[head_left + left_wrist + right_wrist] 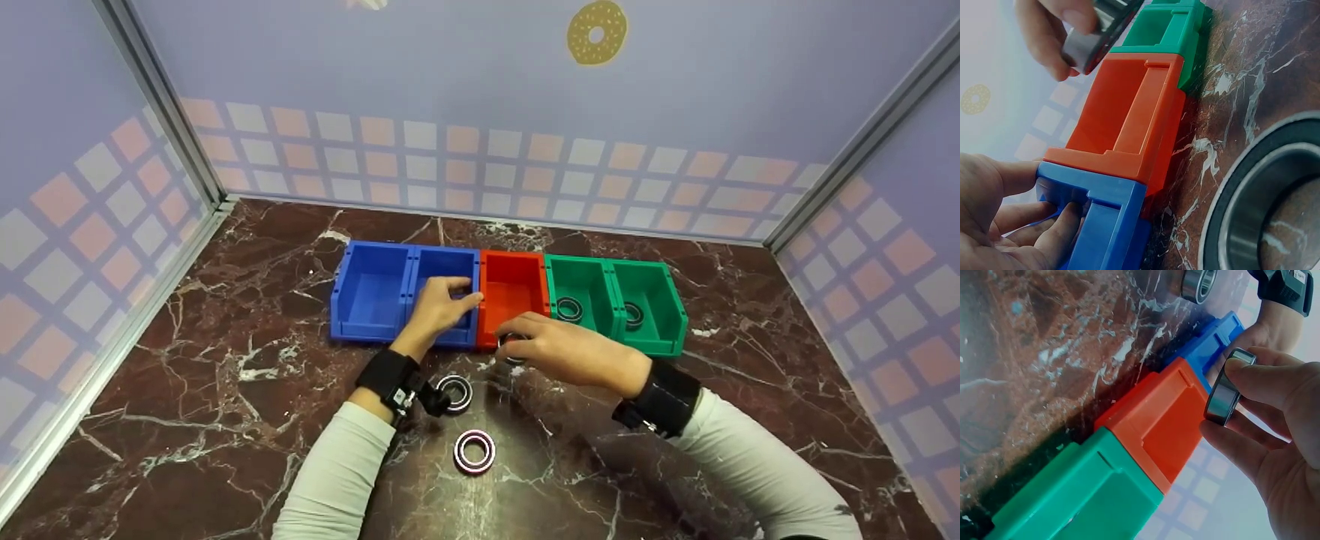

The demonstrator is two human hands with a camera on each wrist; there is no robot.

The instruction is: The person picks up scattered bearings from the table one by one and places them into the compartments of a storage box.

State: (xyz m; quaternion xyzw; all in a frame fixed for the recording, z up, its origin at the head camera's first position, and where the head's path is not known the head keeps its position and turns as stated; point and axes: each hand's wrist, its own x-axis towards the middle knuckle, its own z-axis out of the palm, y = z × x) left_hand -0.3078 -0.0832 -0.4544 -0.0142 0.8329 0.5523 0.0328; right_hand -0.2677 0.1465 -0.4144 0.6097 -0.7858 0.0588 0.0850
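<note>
My right hand (574, 352) pinches a metal ball bearing (1222, 400) between thumb and fingers. In the head view that bearing is over the front edge of the red bin (514, 296). My left hand (442, 307) is at the inner blue bin (1109, 225), its thumb on the rim beside the red bin and its fingers curled inside. On the table under my left wrist lies a second bearing (456, 394), partly covered by the wrist camera. Nearer to me another bearing (475, 451) lies flat.
Left of the inner blue bin stands an outer blue bin (371, 330). To the right are two green bins (589, 281), each with a bearing inside, the left one's bearing (569, 308) near the front. Panel walls (480, 90) enclose the dark marbled table (225, 420).
</note>
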